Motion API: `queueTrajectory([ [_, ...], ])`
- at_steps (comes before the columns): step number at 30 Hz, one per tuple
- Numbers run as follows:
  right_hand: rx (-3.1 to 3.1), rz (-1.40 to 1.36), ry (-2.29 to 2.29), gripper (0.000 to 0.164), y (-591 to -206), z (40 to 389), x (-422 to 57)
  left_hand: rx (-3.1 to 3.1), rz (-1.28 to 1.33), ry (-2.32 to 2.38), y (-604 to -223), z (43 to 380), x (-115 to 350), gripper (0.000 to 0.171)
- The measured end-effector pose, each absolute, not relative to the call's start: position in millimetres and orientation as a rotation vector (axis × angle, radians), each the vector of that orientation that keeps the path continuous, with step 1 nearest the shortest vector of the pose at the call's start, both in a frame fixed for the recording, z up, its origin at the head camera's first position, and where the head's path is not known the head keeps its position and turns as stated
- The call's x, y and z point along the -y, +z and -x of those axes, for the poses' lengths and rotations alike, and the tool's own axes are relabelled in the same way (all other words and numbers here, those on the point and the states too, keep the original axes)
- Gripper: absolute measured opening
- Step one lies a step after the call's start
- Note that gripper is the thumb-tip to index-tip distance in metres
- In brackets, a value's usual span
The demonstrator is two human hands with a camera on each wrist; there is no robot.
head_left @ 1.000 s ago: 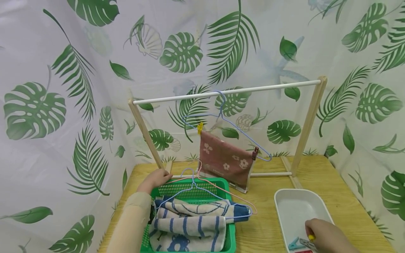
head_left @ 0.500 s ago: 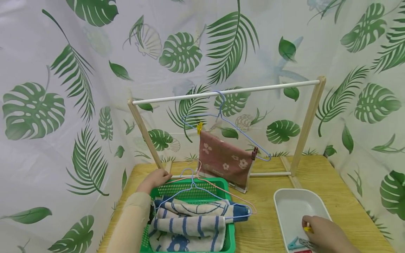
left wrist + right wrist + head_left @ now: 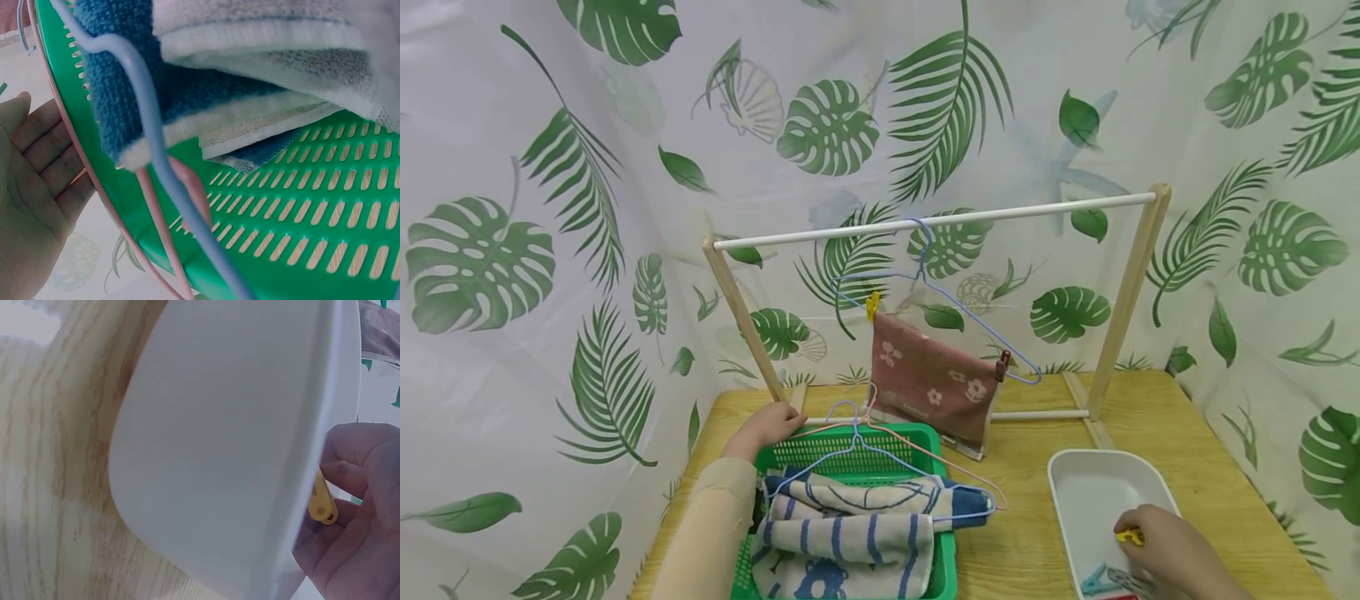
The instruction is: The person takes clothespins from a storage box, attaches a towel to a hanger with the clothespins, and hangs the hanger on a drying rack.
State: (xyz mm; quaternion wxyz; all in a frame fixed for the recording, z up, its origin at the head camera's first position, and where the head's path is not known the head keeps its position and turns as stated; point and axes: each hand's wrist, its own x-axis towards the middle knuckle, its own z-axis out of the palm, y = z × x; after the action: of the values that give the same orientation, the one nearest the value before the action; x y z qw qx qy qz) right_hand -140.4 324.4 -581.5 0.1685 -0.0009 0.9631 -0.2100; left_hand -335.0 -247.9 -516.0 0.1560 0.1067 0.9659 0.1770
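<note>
My right hand [image 3: 1176, 546] pinches a yellow clothespin [image 3: 1131, 537] over the white tray [image 3: 1060, 479]; the right wrist view shows the clothespin [image 3: 322, 503] between fingers beyond the tray wall. Below that hand lie a blue clothespin [image 3: 1096, 577], a grey one [image 3: 1127, 581] and something red, partly cut off. My left hand [image 3: 769, 427] rests at the far left corner of the green basket [image 3: 928, 439], fingers fairly straight along its outer side. Striped towels [image 3: 850, 537] fill the basket. Across them lie a blue hanger [image 3: 887, 456] and a pink hanger [image 3: 928, 450].
Behind the basket stands a rack with a white rail [image 3: 1037, 212]. From it hangs another blue hanger [image 3: 962, 308], to which a yellow clothespin [image 3: 872, 306] and a dark red clothespin [image 3: 1003, 365] fasten a pink flowered towel [image 3: 928, 379]. Leaf-patterned sheeting surrounds the wooden table [image 3: 1007, 500].
My right hand has shifted slightly left and up over the tray, and more of the yellow clothespin shows in it. The left hand stays in place.
</note>
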Motion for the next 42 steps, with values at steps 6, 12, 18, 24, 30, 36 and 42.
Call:
queueTrajectory([
  [6, -2.799, -0.003, -0.655, 0.013, -581.5, 140.9, -327.4, -2.771, -0.324, 0.517, -519.4, 335.8, 248.7, 0.041],
  [12, -2.847, -0.033, -0.667, 0.010, -575.9, 139.4, -327.3, -2.772, -0.349, 0.518, -519.7, 335.3, 249.1, 0.042],
  [18, -2.884, -0.051, -0.717, 0.013, -572.8, 139.2, -327.3, -2.762, -0.349, 0.535, -520.4, 334.6, 250.4, 0.043],
  [24, -2.912, -0.059, -0.821, 0.016, -573.2, 139.8, -327.7, -2.750, -0.358, 0.552, -518.6, 333.3, 250.8, 0.041],
  [30, -2.928, -0.118, -0.908, 0.022, -572.3, 141.9, -328.2, -2.756, -0.366, 0.555, -515.6, 332.0, 249.6, 0.040],
  [36, -2.890, -0.174, -0.971, 0.031, -571.8, 143.6, -329.9, -2.754, -0.355, 0.551, -517.4, 333.2, 251.3, 0.040],
  [42, -2.864, -0.256, -1.069, 0.043, -570.4, 147.9, -329.0, -2.741, -0.348, 0.585, -520.1, 334.0, 253.6, 0.038],
])
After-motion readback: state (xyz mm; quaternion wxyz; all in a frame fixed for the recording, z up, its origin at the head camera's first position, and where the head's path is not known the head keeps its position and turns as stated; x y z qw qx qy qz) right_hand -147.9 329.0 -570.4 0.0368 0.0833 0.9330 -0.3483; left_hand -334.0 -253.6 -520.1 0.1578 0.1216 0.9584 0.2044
